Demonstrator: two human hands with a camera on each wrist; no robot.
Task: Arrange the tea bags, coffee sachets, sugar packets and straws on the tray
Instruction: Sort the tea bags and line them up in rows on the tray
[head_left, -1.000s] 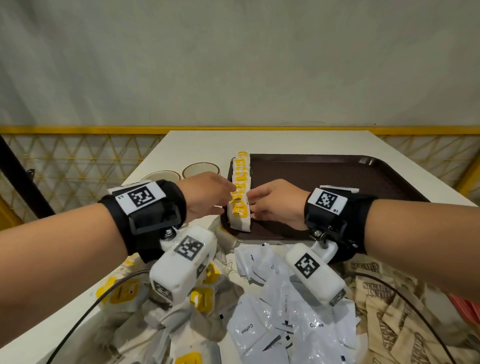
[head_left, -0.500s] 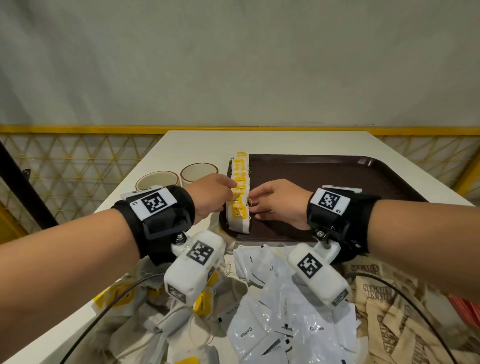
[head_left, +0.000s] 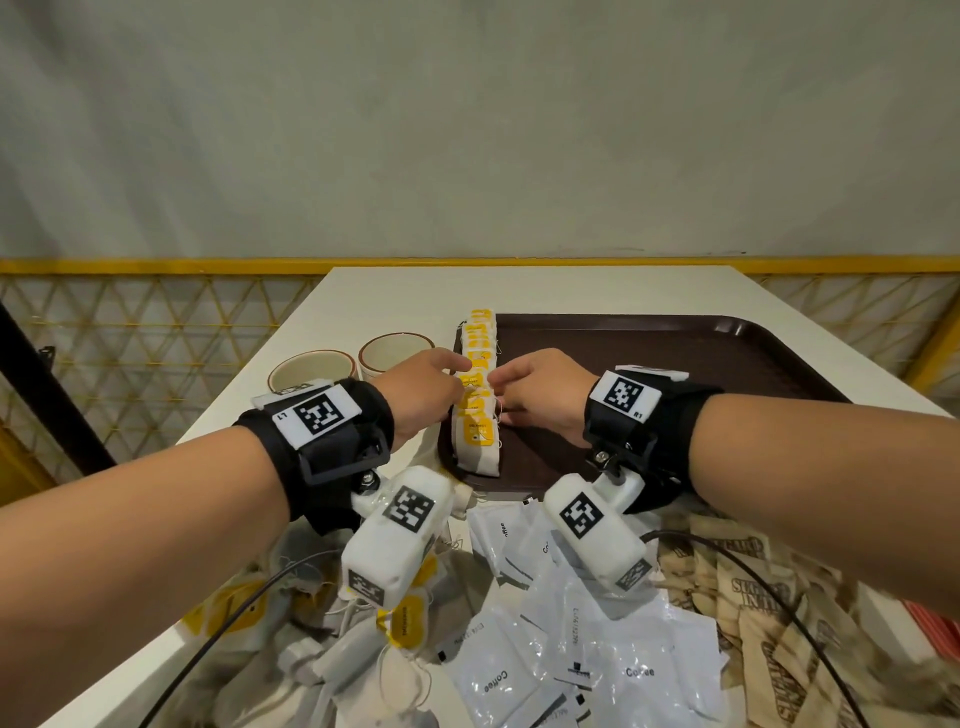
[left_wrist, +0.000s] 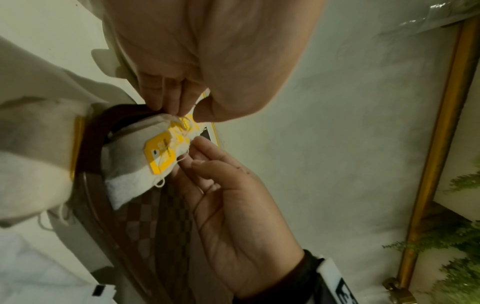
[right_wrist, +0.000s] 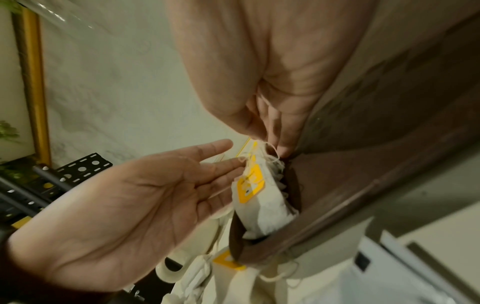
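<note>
A row of white tea bags (head_left: 478, 415) with yellow tags stands on edge along the left side of the dark brown tray (head_left: 675, 374). My left hand (head_left: 453, 378) is on the row's left side and my right hand (head_left: 497, 387) is on its right side, over the tray. In the right wrist view the left hand (right_wrist: 228, 158) shows an open palm, its straight fingers touching the tea bags (right_wrist: 262, 205). In the left wrist view the right hand (left_wrist: 200, 152) touches the tops of the tea bags (left_wrist: 135, 156) with loosely extended fingers, and loose strings hang by them.
Two cream cups (head_left: 311, 366) (head_left: 395, 348) stand left of the tray. Near me lie piles of loose tea bags (head_left: 363, 654), white coffee sachets (head_left: 597, 654) and brown sugar packets (head_left: 779, 613). Red straws (head_left: 935, 629) show at the right edge. Cables cross the piles.
Both hands stay against the tea bag row. The left wrist has shifted a little to the right and forward, and the row itself has not moved.
</note>
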